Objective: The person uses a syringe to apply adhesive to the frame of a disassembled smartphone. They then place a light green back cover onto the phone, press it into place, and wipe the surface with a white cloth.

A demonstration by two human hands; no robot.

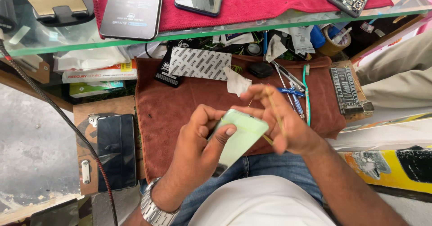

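My left hand [200, 138] grips a pale green phone [238, 138], back side up, thumb across its top edge. My right hand [279, 118] is blurred beside the phone's right end, fingers spread, with a thin yellowish rubber band [274, 111] stretched over them and running across the phone. Both hands hover above a brown towel [180, 100] on a low wooden bench, over my lap.
Tweezers and a blue-handled tool [290, 92] lie on the towel's right, a white tissue [237, 82] and patterned packet [200, 64] behind. A dark phone [116, 151] lies left. A glass shelf [189, 32] above holds a red cloth and phones. Another person's knee [400, 73] is at right.
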